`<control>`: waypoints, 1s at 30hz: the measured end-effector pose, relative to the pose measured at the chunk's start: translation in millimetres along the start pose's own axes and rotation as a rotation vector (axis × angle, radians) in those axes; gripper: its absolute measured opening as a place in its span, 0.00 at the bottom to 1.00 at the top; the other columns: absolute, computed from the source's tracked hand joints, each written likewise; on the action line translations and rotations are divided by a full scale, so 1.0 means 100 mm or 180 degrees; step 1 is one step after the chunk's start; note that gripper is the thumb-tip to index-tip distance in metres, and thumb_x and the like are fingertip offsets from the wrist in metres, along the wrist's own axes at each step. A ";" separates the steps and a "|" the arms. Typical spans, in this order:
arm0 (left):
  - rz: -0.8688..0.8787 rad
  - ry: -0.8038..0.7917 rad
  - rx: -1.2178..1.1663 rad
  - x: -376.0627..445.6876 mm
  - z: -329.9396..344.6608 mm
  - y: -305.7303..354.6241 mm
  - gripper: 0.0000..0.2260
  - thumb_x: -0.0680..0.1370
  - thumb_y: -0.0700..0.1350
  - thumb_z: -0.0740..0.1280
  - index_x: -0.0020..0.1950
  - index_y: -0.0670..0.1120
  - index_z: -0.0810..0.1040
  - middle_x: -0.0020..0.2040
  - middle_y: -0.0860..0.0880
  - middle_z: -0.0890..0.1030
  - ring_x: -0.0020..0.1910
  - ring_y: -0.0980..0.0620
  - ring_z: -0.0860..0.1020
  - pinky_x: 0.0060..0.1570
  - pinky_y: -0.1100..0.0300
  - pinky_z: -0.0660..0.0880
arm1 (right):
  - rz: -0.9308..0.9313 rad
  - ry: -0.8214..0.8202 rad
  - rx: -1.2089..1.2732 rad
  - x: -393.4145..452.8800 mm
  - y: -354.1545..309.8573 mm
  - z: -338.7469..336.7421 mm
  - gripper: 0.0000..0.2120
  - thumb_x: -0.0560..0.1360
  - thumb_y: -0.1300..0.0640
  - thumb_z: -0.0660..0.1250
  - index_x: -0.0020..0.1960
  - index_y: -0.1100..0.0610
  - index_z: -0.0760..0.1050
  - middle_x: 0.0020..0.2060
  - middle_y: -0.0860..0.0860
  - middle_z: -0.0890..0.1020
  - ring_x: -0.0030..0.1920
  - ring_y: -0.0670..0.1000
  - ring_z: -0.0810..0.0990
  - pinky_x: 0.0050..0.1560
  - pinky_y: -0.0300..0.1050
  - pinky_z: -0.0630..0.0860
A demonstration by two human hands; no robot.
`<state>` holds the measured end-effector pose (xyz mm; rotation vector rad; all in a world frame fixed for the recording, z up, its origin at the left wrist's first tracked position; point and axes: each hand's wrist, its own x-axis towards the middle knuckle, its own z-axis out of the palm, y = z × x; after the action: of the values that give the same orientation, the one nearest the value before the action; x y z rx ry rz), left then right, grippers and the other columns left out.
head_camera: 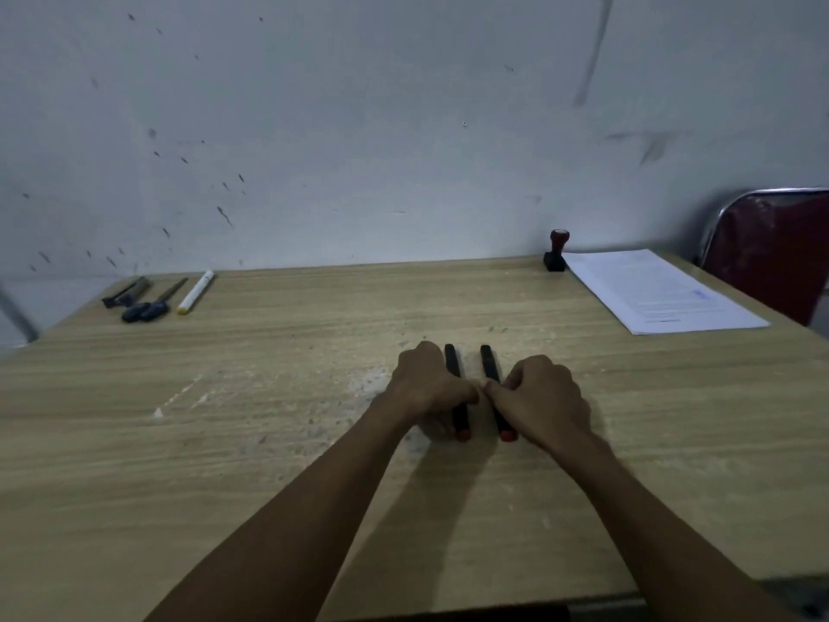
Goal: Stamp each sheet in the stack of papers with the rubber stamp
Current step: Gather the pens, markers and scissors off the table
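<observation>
The rubber stamp (556,252), black with a dark red knob, stands upright at the table's far right edge. It touches the far left corner of the stack of printed papers (659,293), which lies flat at the right. Both hands are in the middle of the table, far from the stamp and papers. My left hand (428,382) curls its fingers and thumb over a black marker with a red end (454,360). My right hand (545,399) curls in the same way over a second black marker (489,359) lying parallel to the first.
The wooden table (269,397) meets a grey wall at its far edge. A white marker (196,291) and some dark hand tools (143,300) lie at the far left. A red chair with a chrome frame (771,253) stands behind the papers.
</observation>
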<state>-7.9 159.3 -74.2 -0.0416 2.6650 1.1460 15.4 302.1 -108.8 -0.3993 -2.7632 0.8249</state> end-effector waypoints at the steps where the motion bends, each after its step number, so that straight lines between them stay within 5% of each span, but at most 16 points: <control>1: 0.0005 -0.0009 0.0011 0.00 0.00 0.00 0.17 0.68 0.46 0.77 0.43 0.40 0.71 0.41 0.38 0.81 0.35 0.42 0.83 0.36 0.45 0.83 | 0.0002 -0.0013 0.0023 0.00 0.01 0.00 0.17 0.68 0.36 0.69 0.37 0.51 0.77 0.34 0.48 0.81 0.37 0.50 0.81 0.42 0.49 0.80; 7: -0.0079 -0.0094 -0.0136 -0.01 -0.06 -0.03 0.18 0.70 0.47 0.77 0.44 0.40 0.69 0.34 0.36 0.81 0.26 0.43 0.82 0.24 0.53 0.79 | -0.0035 0.0021 0.0150 0.00 0.01 -0.02 0.15 0.70 0.38 0.69 0.39 0.50 0.76 0.36 0.47 0.80 0.37 0.49 0.80 0.38 0.45 0.78; 11: 0.0054 0.0100 0.0091 0.00 -0.16 -0.10 0.21 0.68 0.53 0.76 0.46 0.38 0.77 0.37 0.40 0.83 0.32 0.45 0.84 0.34 0.51 0.83 | -0.0081 0.0306 0.0106 -0.04 -0.03 -0.07 0.13 0.71 0.40 0.70 0.42 0.50 0.75 0.34 0.44 0.74 0.35 0.48 0.75 0.36 0.44 0.73; 15: 0.0397 0.0487 0.0027 0.00 -0.33 -0.23 0.17 0.70 0.53 0.75 0.40 0.38 0.82 0.32 0.43 0.83 0.27 0.50 0.82 0.22 0.65 0.73 | -0.0365 0.0585 0.0011 -0.07 -0.20 -0.07 0.10 0.72 0.43 0.69 0.42 0.49 0.75 0.33 0.44 0.74 0.35 0.48 0.75 0.35 0.43 0.69; 20: 0.0769 0.1006 -0.0015 -0.02 -0.62 -0.46 0.15 0.73 0.50 0.74 0.37 0.37 0.83 0.34 0.40 0.83 0.33 0.47 0.82 0.40 0.52 0.81 | -0.0756 0.0488 0.0077 -0.08 -0.56 0.07 0.11 0.72 0.41 0.70 0.39 0.49 0.77 0.35 0.44 0.79 0.37 0.49 0.79 0.35 0.42 0.73; 30: 0.0668 0.1401 0.0061 0.22 -1.41 -1.30 0.07 0.72 0.45 0.73 0.40 0.41 0.83 0.38 0.46 0.84 0.37 0.50 0.82 0.44 0.52 0.81 | -0.1209 -0.0085 0.0139 -0.04 -1.52 0.74 0.10 0.71 0.44 0.70 0.40 0.50 0.77 0.37 0.46 0.79 0.40 0.51 0.79 0.38 0.44 0.72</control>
<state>-43.4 -30.7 -78.2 -0.0114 3.1282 1.3015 -32.2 141.4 -84.3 0.1445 -2.7104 0.7926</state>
